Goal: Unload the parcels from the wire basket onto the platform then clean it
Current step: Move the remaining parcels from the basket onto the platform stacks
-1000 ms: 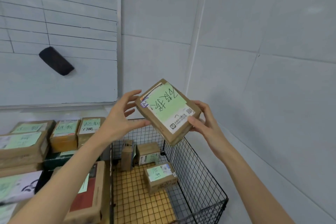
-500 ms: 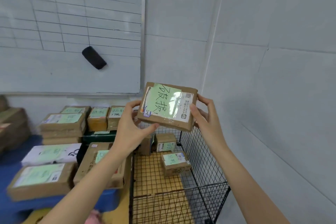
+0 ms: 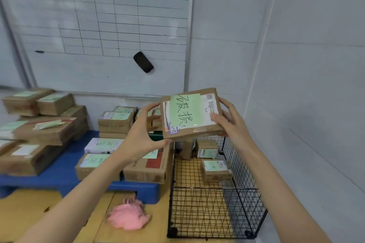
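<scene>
- While the flat parcel with the green label (image 3: 190,113) is up in the air, it's held from both sides. The left hand (image 3: 142,136) has its thumb under the near-left corner and its fingers behind the left edge. The right hand (image 3: 231,118) has its thumb on top by the right edge, fingers curled underneath. So both hands are clamped on that one parcel.
- It's hovering over the back-left corner of the wire basket (image 3: 243,163), right about where the basket meets the blue platform (image 3: 59,175), and it's touching neither.
- Progress-wise I'd say unloading is pretty far along. The platform already carries a whole load of stacked parcels (image 3: 115,122), though I can't tell which of them came out of the basket.
- Still in the basket, as far as I can see, are three small ones. There's an upright box at the back (image 3: 187,148), a squat box just beside it (image 3: 207,149), and a third box nearer the middle by the right wall (image 3: 216,169). The rest of the basket floor looks like bare wire.
- What's left, by my reckoning: put this one down on the platform, move those three over, then do the cleaning, which hasn't started.
- A pink cloth (image 3: 128,217) lies crumpled on the floor in front of the platform with nobody touching it. My guess is that it's for the wipe-down.
</scene>
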Demonstrator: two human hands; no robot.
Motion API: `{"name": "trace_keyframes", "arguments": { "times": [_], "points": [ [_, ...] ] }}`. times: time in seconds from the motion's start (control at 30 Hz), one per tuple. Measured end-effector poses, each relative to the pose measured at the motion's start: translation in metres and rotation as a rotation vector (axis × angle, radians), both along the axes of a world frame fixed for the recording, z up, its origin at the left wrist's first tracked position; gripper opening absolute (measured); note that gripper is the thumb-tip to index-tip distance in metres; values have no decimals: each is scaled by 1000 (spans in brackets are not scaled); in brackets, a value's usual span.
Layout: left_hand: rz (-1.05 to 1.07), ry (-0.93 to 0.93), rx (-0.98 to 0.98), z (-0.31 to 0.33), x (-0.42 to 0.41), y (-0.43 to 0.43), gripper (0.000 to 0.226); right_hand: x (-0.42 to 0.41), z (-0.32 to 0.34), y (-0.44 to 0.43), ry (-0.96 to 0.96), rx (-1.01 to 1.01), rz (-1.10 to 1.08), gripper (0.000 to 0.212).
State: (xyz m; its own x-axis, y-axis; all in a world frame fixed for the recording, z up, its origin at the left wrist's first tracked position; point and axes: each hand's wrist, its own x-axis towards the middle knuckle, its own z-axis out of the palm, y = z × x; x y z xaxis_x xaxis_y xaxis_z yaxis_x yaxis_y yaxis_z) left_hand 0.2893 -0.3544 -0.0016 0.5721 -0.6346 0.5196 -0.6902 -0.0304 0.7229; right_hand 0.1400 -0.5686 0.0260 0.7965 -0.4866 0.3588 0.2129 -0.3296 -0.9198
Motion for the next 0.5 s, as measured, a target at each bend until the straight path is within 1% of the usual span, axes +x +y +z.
{"name": "trace_keyframes", "arguments": {
  "times": [0.03,0.13,0.23,0.33,0.43,0.5],
  "points": [
    [-18,2,-1,2,0,4,100,1,2,1,12,-3,6,66],
    [-45,-3,-35,5,-2,14,109,4,8,5,22,-22,11,54],
    [-35,-41,-68,5,-2,24,120,13,16,11,41,-45,24,51],
    [-3,-67,-94,4,4,37,121,26,23,25,53,-85,37,53],
    [46,-53,-129,5,14,54,119,44,27,47,24,-90,26,53],
    [68,-33,-166,3,24,67,117,58,30,67,-4,-61,22,61]
  ]
}}
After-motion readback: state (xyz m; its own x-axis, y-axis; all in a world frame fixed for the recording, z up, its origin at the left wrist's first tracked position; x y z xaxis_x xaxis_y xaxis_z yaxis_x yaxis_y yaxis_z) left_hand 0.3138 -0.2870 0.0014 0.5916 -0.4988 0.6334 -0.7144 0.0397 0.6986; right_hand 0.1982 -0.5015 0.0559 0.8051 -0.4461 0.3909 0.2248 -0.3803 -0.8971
